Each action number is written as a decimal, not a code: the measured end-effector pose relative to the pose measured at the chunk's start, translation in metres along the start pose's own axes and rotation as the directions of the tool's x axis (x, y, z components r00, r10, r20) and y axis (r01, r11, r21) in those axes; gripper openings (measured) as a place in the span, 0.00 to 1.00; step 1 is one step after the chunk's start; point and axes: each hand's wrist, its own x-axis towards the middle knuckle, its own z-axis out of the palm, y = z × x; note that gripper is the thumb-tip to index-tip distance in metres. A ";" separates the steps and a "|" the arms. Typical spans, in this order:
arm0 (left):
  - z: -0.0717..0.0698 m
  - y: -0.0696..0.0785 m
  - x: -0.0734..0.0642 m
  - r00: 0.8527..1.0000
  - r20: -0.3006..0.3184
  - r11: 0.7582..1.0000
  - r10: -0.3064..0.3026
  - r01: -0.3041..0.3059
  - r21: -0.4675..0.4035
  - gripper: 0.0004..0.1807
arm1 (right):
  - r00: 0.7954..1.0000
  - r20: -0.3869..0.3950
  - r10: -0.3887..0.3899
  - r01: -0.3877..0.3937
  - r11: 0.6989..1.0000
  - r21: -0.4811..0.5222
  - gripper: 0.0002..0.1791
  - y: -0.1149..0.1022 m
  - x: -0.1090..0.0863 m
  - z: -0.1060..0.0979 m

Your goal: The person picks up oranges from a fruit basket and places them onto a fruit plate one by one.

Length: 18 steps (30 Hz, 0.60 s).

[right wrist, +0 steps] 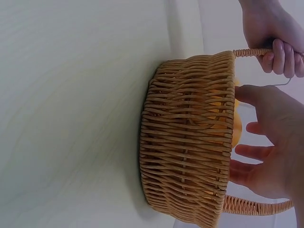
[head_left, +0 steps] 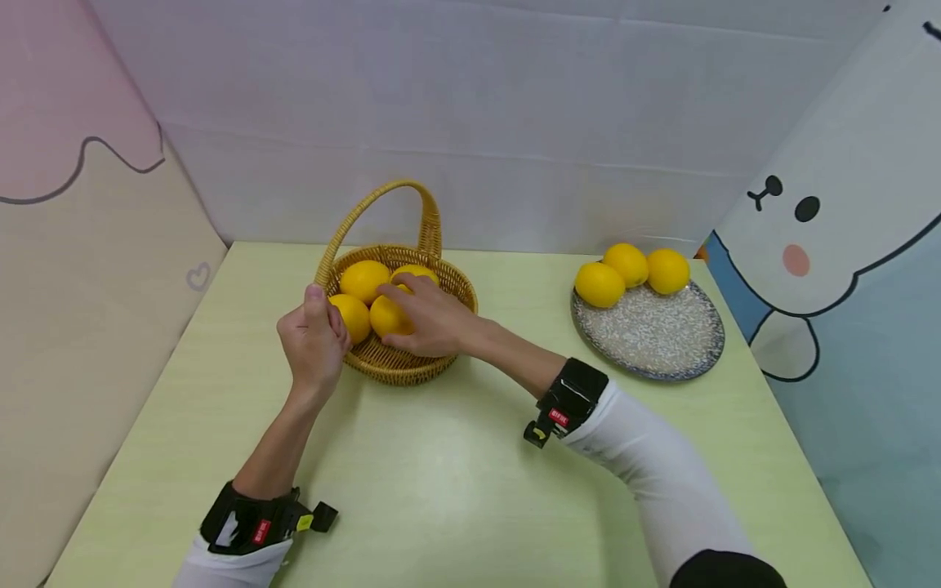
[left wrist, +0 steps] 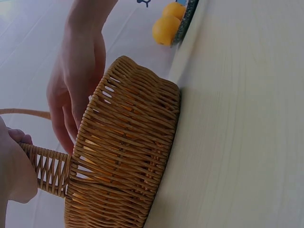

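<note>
A wicker basket (head_left: 397,373) stands on the table with several yellow lemons (head_left: 364,282) inside. My left hand (head_left: 314,343) grips the near left end of its arched handle (head_left: 382,189). Over the basket, my right hand (head_left: 434,320) holds a lemon (head_left: 390,317) lying at the front, with the thumb on the near side and the fingers across its top. In the right wrist view, the fingers of my right hand (right wrist: 270,147) reach over the rim, and their tips are partly hidden. The left wrist view shows the woven side (left wrist: 128,142) close up.
A speckled round plate (head_left: 650,335) with a dark rim lies at the table's back right. Three lemons (head_left: 626,264) sit together at its far left edge. Behind the pale table (head_left: 456,474) hangs a whitish cloth backdrop (head_left: 515,163), with printed panels at both sides.
</note>
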 end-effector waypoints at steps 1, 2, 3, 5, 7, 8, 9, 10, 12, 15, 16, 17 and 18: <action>0.000 0.000 0.000 1.000 0.001 1.000 0.000 0.000 -0.001 0.38 | 1.000 0.006 -0.002 0.002 1.000 -0.005 0.40 0.000 0.001 0.000; 0.000 0.000 0.000 1.000 0.000 1.000 0.000 0.000 0.004 0.38 | 1.000 0.011 -0.004 0.004 1.000 -0.011 0.40 -0.001 0.002 0.001; 0.001 0.000 0.000 1.000 -0.002 1.000 -0.002 0.002 0.008 0.38 | 1.000 0.015 -0.005 0.005 1.000 -0.013 0.40 -0.001 0.003 0.001; 0.001 0.001 0.000 1.000 -0.006 1.000 -0.007 0.007 0.011 0.38 | 1.000 0.022 -0.010 0.011 1.000 -0.021 0.39 -0.002 0.005 0.003; 0.001 0.001 0.000 1.000 -0.009 1.000 -0.009 0.009 0.010 0.38 | 0.999 0.028 -0.017 0.018 0.999 -0.034 0.39 -0.002 0.008 0.005; 0.001 0.001 0.000 1.000 -0.009 1.000 -0.008 0.008 0.010 0.38 | 0.999 0.032 -0.019 0.020 0.999 -0.044 0.38 -0.002 0.009 0.006; 0.001 0.002 0.000 1.000 -0.008 1.000 -0.006 0.006 0.010 0.38 | 0.999 0.035 -0.023 0.025 0.998 -0.054 0.38 -0.002 0.010 0.006; 0.001 0.002 0.001 1.000 -0.007 1.000 -0.004 0.004 0.010 0.38 | 0.999 0.038 -0.028 0.030 0.997 -0.066 0.38 -0.002 0.011 0.007; 0.002 0.002 0.001 1.000 -0.005 1.000 0.001 -0.001 0.012 0.38 | 0.998 0.043 -0.038 0.042 0.995 -0.088 0.37 -0.002 0.013 0.008; 0.002 0.003 0.001 1.000 -0.002 1.000 0.002 -0.002 0.016 0.38 | 0.997 0.049 -0.056 0.061 0.992 -0.114 0.37 -0.002 0.015 0.009; 0.002 0.003 0.000 1.000 -0.002 1.000 0.001 -0.001 0.016 0.37 | 0.997 0.051 -0.062 0.068 0.990 -0.122 0.37 -0.002 0.016 0.010; 0.002 0.003 0.000 1.000 -0.001 1.000 -0.001 0.001 0.017 0.37 | 0.996 0.054 -0.068 0.075 0.988 -0.132 0.38 -0.002 0.017 0.011; 0.002 0.002 0.000 1.000 -0.001 1.000 -0.002 0.002 0.016 0.37 | 0.996 0.056 -0.075 0.082 0.987 -0.141 0.38 -0.002 0.018 0.012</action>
